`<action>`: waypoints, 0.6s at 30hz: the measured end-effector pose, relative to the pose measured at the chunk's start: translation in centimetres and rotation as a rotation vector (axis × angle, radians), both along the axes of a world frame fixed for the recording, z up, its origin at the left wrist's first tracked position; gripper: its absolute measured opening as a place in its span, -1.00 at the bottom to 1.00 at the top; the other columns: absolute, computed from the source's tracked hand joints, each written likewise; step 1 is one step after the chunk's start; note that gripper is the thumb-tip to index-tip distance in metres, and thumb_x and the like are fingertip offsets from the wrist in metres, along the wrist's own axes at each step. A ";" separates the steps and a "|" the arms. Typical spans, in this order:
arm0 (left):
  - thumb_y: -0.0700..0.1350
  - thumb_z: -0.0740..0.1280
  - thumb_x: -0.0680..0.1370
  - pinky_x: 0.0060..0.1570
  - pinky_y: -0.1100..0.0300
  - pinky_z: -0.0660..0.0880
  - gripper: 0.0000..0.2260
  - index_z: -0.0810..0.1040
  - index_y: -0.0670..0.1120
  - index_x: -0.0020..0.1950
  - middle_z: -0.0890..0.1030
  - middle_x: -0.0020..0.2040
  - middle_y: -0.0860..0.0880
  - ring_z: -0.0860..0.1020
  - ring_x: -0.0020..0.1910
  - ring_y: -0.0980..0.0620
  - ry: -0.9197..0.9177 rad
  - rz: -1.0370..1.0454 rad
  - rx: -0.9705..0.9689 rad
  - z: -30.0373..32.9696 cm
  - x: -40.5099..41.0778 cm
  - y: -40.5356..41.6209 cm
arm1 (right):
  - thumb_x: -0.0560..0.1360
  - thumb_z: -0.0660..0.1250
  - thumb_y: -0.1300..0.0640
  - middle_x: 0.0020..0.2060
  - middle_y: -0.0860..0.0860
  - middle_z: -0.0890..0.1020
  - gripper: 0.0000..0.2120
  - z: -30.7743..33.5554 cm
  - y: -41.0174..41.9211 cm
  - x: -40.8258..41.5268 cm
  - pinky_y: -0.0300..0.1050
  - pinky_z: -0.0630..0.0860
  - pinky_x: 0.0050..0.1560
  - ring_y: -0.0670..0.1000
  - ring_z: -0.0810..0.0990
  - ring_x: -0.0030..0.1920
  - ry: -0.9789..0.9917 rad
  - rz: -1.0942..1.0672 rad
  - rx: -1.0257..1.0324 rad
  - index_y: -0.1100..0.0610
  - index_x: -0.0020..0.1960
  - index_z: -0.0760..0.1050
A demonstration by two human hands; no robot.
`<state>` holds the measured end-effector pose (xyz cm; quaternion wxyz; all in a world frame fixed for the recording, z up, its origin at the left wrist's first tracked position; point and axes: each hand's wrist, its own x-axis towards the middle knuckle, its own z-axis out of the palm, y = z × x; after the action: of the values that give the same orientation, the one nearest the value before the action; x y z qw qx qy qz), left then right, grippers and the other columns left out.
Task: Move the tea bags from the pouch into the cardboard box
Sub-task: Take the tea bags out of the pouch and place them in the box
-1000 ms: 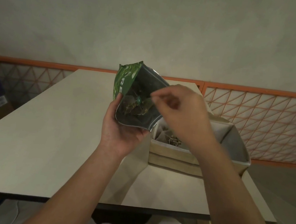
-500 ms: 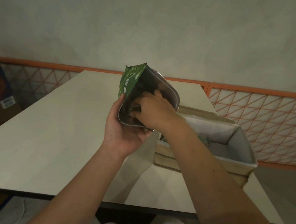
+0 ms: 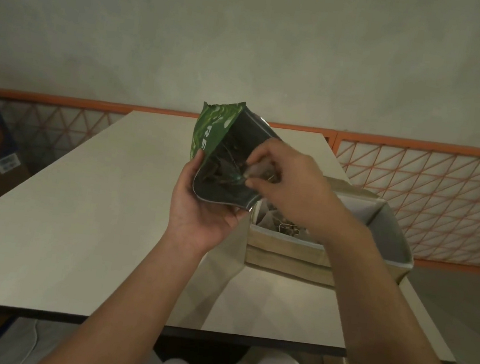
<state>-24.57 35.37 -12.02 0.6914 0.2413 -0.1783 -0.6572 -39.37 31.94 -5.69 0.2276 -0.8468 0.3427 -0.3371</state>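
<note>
At the mouth of the green foil pouch (image 3: 215,160) gripped in your left hand (image 3: 198,207), your right hand (image 3: 287,182) fingers pinch one pale tea bag (image 3: 257,172); several already lie in the beige cardboard box (image 3: 291,249) on the counter (image 3: 92,208), more remain inside.

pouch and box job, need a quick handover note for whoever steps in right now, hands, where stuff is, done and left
Left hand holds the green pouch open above the table.
Right hand pinches a tea bag at the pouch mouth, not yet over the box.
Box stands to the right of the pouch, some tea bags already inside.
Done: several bags moved.
Left: drop this bag in the box, then move those remaining in the pouch.
</note>
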 end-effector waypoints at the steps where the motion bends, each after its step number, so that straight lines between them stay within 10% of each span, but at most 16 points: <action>1: 0.25 0.22 0.60 0.26 0.05 0.49 -0.48 0.58 -0.06 0.39 0.57 0.39 -0.17 0.56 0.30 -0.17 0.000 -0.001 -0.001 0.0 0.0 -0.1 | 0.45 0.47 0.22 -0.18 -0.18 0.61 -0.77 0.1 0.0 -0.6 -0.48 0.43 -0.23 -0.37 0.53 -0.21 -0.070 -0.016 -0.016 0.03 0.03 0.52; 6: 0.26 0.23 0.60 0.32 0.03 0.44 -0.47 0.55 -0.03 0.44 0.55 0.41 -0.20 0.46 0.45 -0.19 0.015 -0.006 0.001 -0.1 -0.1 -0.6 | 0.45 0.48 0.16 -0.09 -0.03 0.65 -0.79 0.5 -0.1 -2.8 0.02 0.60 -0.03 -0.02 0.63 -0.06 -0.340 -0.089 -0.020 -0.06 0.02 0.56; 18: 0.24 0.29 0.57 0.34 0.01 0.44 -0.48 0.55 0.00 0.43 0.54 0.43 -0.18 0.48 0.43 -0.22 0.041 -0.012 -0.010 -0.4 -0.4 -0.9 | 0.50 0.42 0.22 -0.06 0.01 0.67 -0.82 0.7 -0.2 -5.0 -0.02 0.60 0.00 0.03 0.63 0.01 -0.567 -0.145 -0.047 0.04 0.06 0.54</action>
<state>-24.96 34.47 -12.42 0.6922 0.2234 -0.1688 -0.6652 -44.34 31.70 -4.98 0.2698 -0.6973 0.3172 -0.5834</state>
